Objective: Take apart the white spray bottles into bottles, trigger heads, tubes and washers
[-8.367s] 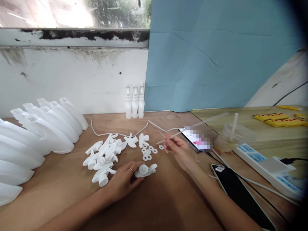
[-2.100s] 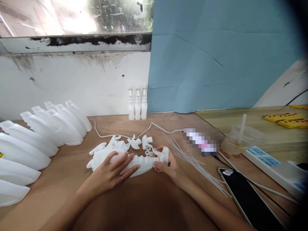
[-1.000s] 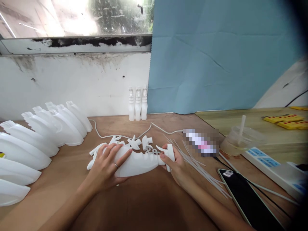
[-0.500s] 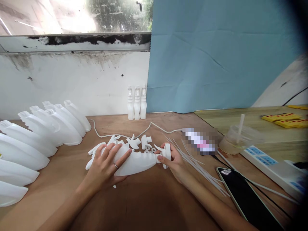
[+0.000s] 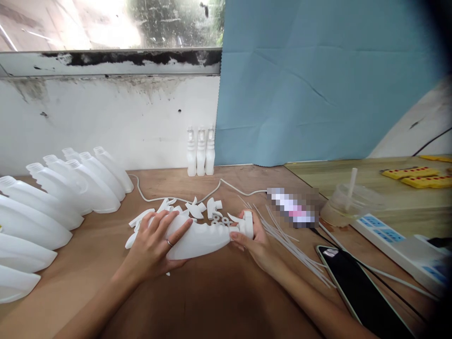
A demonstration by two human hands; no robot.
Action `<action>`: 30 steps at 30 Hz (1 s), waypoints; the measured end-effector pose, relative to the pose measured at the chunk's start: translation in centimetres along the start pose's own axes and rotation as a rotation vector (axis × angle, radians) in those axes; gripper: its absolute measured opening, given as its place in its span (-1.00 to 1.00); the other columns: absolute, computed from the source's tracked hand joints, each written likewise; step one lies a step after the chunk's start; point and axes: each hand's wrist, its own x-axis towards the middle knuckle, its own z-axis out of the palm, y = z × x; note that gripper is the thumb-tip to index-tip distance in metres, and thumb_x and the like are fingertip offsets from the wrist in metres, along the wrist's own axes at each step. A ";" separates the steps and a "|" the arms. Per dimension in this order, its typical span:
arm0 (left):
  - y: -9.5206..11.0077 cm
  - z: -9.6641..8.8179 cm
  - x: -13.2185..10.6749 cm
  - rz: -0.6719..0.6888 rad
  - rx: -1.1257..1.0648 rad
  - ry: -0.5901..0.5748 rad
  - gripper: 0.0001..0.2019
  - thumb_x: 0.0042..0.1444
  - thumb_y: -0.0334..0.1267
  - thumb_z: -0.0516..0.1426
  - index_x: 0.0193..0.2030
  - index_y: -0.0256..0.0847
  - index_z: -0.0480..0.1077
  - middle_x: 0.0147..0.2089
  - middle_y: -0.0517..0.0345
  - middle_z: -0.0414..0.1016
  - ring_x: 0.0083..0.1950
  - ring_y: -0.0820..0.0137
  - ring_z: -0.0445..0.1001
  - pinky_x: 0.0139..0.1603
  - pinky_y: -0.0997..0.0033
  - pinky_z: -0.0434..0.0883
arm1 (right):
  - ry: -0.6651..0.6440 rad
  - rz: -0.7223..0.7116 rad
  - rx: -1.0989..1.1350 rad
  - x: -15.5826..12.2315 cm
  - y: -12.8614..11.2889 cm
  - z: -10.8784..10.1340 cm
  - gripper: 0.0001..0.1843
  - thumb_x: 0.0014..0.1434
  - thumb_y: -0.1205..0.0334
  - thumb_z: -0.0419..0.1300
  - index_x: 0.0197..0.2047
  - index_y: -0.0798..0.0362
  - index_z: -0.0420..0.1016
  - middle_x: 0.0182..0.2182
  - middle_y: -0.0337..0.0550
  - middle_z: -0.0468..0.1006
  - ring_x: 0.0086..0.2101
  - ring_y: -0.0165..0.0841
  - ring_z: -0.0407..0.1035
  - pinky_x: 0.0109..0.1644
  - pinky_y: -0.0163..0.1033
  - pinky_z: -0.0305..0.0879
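Note:
A white spray bottle lies sideways above the table, its neck toward the right. Wrapped round its wide body is my left hand, with a ring on one finger. My right hand grips the white trigger sprayer head at the bottle's neck, thumb toward the near side. Whether the head's collar is tight on the neck I cannot tell. Just behind the bottle lie loose white trigger heads and small white rings, partly hidden by the bottle and my left hand.
Several open-necked white bottles lean in rows at the left. Three bottles with spray heads stand by the wall. Thin white tubes, a black-screened phone, a lit phone, a plastic cup and a power strip lie right.
My right hand has turned the sprayer head slightly at the neck, and its fingers have shifted a little. My left hand and the bottle stay nearly in place.

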 end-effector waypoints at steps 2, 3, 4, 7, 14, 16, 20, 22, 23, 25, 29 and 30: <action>0.1 0.1 0.0 -0.003 -0.009 0.005 -0.30 0.05 0.09 0.16 0.31 -0.10 0.16 0.17 -0.21 0.30 0.14 -0.05 0.27 0.14 -0.13 0.14 | 0.016 0.003 0.030 -0.1 0.1 0.1 -0.54 0.04 0.16 0.34 -0.17 -0.08 0.10 -0.38 -0.37 0.36 -0.59 -0.56 0.15 -0.58 -0.43 0.06; 0.1 0.1 0.0 -0.007 -0.014 0.005 -0.30 0.05 0.09 0.16 0.31 -0.10 0.17 0.18 -0.21 0.30 0.14 -0.04 0.27 0.15 -0.13 0.14 | 0.023 0.001 0.039 -0.1 0.1 0.2 -0.55 0.04 0.16 0.34 -0.17 -0.08 0.10 -0.38 -0.37 0.36 -0.59 -0.56 0.15 -0.59 -0.44 0.06; 0.2 0.2 0.0 -0.012 -0.019 0.003 -0.30 0.05 0.09 0.16 0.31 -0.10 0.17 0.18 -0.21 0.30 0.14 -0.04 0.27 0.15 -0.13 0.14 | 0.028 -0.003 0.044 -0.1 0.1 0.2 -0.56 0.05 0.16 0.34 -0.17 -0.08 0.11 -0.39 -0.37 0.35 -0.58 -0.56 0.16 -0.59 -0.45 0.06; 0.3 0.3 0.0 -0.023 -0.039 -0.003 -0.31 0.05 0.08 0.16 0.30 -0.11 0.19 0.18 -0.20 0.30 0.13 -0.02 0.28 0.16 -0.12 0.14 | 0.041 -0.010 0.046 0.0 0.0 0.2 -0.57 0.05 0.16 0.33 -0.17 -0.08 0.12 -0.41 -0.38 0.35 -0.58 -0.56 0.16 -0.61 -0.46 0.05; 0.3 0.2 0.0 -0.035 -0.053 0.034 -0.33 0.05 0.07 0.17 0.27 -0.16 0.23 0.16 -0.22 0.32 0.14 -0.02 0.28 0.14 -0.14 0.14 | 0.125 0.023 0.072 0.1 0.3 0.3 -0.54 -0.02 0.11 0.37 -0.13 -0.04 0.24 -0.43 -0.35 0.40 -0.67 -0.60 0.10 -0.65 -0.43 -0.02; 0.3 0.2 0.0 -0.029 -0.057 0.035 -0.32 0.05 0.07 0.17 0.28 -0.15 0.21 0.16 -0.22 0.31 0.15 -0.03 0.27 0.15 -0.14 0.13 | 0.145 0.039 0.108 0.1 0.4 0.5 -0.56 0.01 0.02 0.33 -0.12 -0.01 0.30 -0.45 -0.33 0.40 -0.69 -0.59 0.07 -0.67 -0.41 -0.06; 0.3 0.4 -0.1 -0.016 -0.062 0.010 -0.31 0.05 0.08 0.17 0.30 -0.12 0.18 0.19 -0.22 0.29 0.16 -0.04 0.25 0.16 -0.15 0.12 | 0.100 0.060 0.195 0.1 -0.3 0.9 -0.56 0.07 -0.05 0.24 -0.04 -0.02 0.35 -0.41 -0.23 0.42 -0.63 -0.50 0.15 -0.64 -0.37 0.04; 0.4 0.5 -0.2 -0.028 -0.082 0.001 -0.30 0.05 0.07 0.17 0.31 -0.11 0.17 0.19 -0.20 0.28 0.17 -0.03 0.25 0.16 -0.14 0.12 | 0.077 0.071 0.220 0.0 -0.7 0.9 -0.58 0.08 -0.01 0.25 -0.03 -0.04 0.37 -0.31 -0.17 0.45 -0.58 -0.47 0.19 -0.61 -0.36 0.09; 0.4 0.5 -0.2 -0.039 -0.099 -0.001 -0.29 0.05 0.07 0.17 0.31 -0.11 0.16 0.19 -0.20 0.28 0.17 -0.03 0.25 0.16 -0.13 0.12 | 0.058 0.082 0.230 -0.1 -0.9 0.8 -0.58 0.07 -0.01 0.25 -0.03 -0.05 0.38 -0.25 -0.14 0.47 -0.57 -0.47 0.21 -0.60 -0.35 0.12; 0.5 0.5 -0.2 -0.070 -0.140 0.005 -0.27 0.04 0.07 0.18 0.32 -0.11 0.13 0.19 -0.19 0.28 0.18 -0.02 0.25 0.15 -0.11 0.14 | -0.022 0.111 0.242 -0.2 -1.1 0.5 -0.52 0.02 -0.07 0.28 -0.03 -0.05 0.39 -0.14 -0.07 0.47 -0.55 -0.46 0.21 -0.56 -0.31 0.16; 0.6 0.2 -0.1 -0.091 -0.211 0.029 -0.24 0.02 0.04 0.21 0.34 -0.10 0.09 0.19 -0.18 0.26 0.17 -0.01 0.25 0.13 -0.07 0.17 | -0.214 0.122 0.211 -0.5 -1.3 0.4 -0.19 -0.27 -0.02 0.47 0.08 -0.15 0.32 -0.02 -0.06 0.42 -0.47 -0.39 0.27 -0.48 -0.22 0.28; 0.6 0.1 0.0 -0.083 -0.221 0.033 -0.23 0.01 0.04 0.21 0.34 -0.10 0.08 0.19 -0.18 0.26 0.17 -0.01 0.25 0.13 -0.07 0.17 | -0.238 0.114 0.190 -0.5 -1.2 0.5 -0.14 -0.31 0.04 0.50 0.09 -0.19 0.30 -0.01 -0.09 0.42 -0.45 -0.37 0.30 -0.46 -0.20 0.31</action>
